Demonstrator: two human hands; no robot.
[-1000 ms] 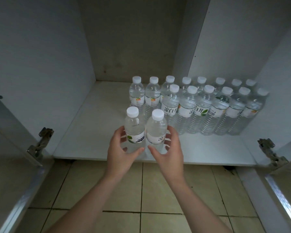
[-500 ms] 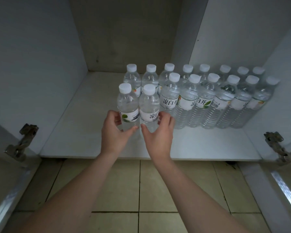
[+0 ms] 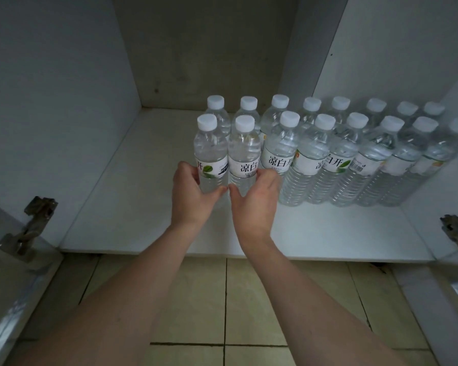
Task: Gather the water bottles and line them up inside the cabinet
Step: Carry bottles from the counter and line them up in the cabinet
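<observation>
Head view: I count eighteen bottles (image 3: 280, 151) on the shelf (image 3: 148, 202). My left hand (image 3: 191, 194) and right hand (image 3: 254, 199), fingers curled, each grip one, pushed deeper than before.

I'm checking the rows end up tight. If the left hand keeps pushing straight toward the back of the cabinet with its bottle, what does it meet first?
Probably the back-row bottle directly behind the bottle that the left hand grips; any gap between them is hard to judge.
</observation>
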